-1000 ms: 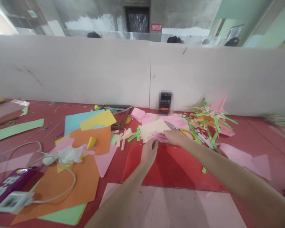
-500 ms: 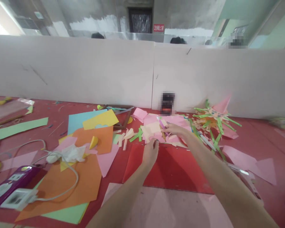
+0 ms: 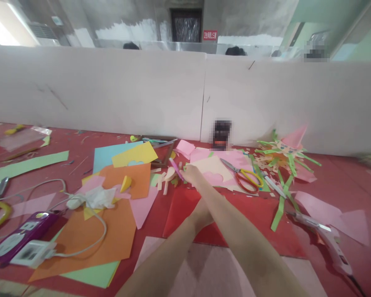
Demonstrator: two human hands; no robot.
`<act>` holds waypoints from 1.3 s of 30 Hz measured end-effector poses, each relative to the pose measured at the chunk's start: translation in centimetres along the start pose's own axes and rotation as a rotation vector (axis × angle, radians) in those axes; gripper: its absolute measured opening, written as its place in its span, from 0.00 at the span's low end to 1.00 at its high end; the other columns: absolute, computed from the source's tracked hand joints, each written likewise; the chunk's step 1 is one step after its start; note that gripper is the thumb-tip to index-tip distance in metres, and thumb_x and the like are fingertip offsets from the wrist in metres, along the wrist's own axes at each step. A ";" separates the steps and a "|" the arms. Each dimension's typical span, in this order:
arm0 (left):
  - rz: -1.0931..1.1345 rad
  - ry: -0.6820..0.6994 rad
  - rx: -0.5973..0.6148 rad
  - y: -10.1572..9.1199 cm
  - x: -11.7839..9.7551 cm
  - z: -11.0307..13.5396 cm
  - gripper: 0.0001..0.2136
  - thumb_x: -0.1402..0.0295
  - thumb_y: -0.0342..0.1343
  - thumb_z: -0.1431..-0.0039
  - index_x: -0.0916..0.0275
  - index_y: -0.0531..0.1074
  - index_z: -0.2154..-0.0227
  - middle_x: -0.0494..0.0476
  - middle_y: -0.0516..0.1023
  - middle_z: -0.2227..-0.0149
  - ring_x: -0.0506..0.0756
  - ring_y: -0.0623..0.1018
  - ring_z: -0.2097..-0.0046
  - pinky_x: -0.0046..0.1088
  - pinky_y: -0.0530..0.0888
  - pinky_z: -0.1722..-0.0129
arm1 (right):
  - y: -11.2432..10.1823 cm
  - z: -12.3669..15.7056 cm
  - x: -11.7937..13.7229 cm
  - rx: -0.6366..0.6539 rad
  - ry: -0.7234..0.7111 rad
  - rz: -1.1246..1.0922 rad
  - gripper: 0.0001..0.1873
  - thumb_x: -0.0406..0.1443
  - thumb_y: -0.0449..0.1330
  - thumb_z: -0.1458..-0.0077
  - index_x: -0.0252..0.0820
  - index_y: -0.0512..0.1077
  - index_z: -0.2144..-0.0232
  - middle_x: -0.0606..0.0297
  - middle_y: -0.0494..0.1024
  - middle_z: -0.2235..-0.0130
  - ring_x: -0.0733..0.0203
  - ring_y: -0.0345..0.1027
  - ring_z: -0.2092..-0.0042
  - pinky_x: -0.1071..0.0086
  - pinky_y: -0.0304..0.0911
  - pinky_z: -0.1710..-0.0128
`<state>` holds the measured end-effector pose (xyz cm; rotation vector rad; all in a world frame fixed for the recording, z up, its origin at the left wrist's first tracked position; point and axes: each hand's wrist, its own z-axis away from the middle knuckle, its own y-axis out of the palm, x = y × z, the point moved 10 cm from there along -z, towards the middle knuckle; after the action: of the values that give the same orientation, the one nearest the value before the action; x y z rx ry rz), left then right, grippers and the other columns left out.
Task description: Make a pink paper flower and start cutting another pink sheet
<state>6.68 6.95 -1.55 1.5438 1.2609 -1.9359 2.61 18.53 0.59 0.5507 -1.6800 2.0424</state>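
My right hand (image 3: 190, 174) reaches across to the left over my left arm. Its fingers are closed on a slim pink-and-purple pen (image 3: 176, 168), beside small cut paper strips (image 3: 166, 177). Below it, my left hand (image 3: 205, 212) is over a red sheet (image 3: 250, 222); my right forearm hides part of it, and its fingers do not show clearly. Just beyond the hands, a cream sheet with scalloped cut edges (image 3: 208, 167) lies on pink paper (image 3: 200, 154). Scissors with red and yellow handles (image 3: 247, 177) rest on these sheets, to the right.
A glue gun (image 3: 324, 233) and a white-handled tool (image 3: 273, 184) lie at right, near a pink-coned paper figure (image 3: 289, 144). Orange sheets (image 3: 102, 235), a purple power strip (image 3: 26, 235) and its cable occupy the left. A white partition (image 3: 111, 90) stands behind.
My right hand has moved left with the pen, crossing over my left arm. My left hand has come nearer and slightly right. The scissors now show fully, and the view has shifted slightly.
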 end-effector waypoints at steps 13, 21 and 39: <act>-0.465 0.185 0.145 1.5 -1.7 -0.1 0.06 0.70 0.45 0.47 0.60 0.66 0.73 0.50 0.67 0.76 0.50 0.63 0.74 0.26 0.54 0.75 | 1.4 3.0 3.4 -0.208 -0.049 0.051 0.17 0.32 0.42 0.43 0.33 0.67 0.57 0.48 0.69 0.55 0.50 0.61 0.51 0.59 0.55 0.53; -0.554 0.226 0.138 2.0 -1.9 0.0 0.06 0.70 0.44 0.45 0.61 0.65 0.73 0.52 0.70 0.74 0.50 0.63 0.73 0.27 0.54 0.73 | 2.9 3.8 5.2 -0.191 -0.193 0.025 0.20 0.38 0.40 0.40 0.35 0.67 0.56 0.51 0.71 0.56 0.53 0.64 0.56 0.62 0.59 0.58; -0.626 0.175 0.177 2.0 -0.9 -0.3 0.07 0.68 0.41 0.43 0.59 0.64 0.69 0.49 0.68 0.74 0.48 0.64 0.72 0.25 0.53 0.75 | 2.6 1.7 5.5 -0.206 -0.244 -0.212 0.11 0.39 0.47 0.43 0.42 0.68 0.65 0.64 0.74 0.63 0.64 0.67 0.61 0.71 0.60 0.63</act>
<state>8.64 5.93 -1.56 1.5499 1.8649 -2.3747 -3.36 16.91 1.87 0.8938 -1.8529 1.6844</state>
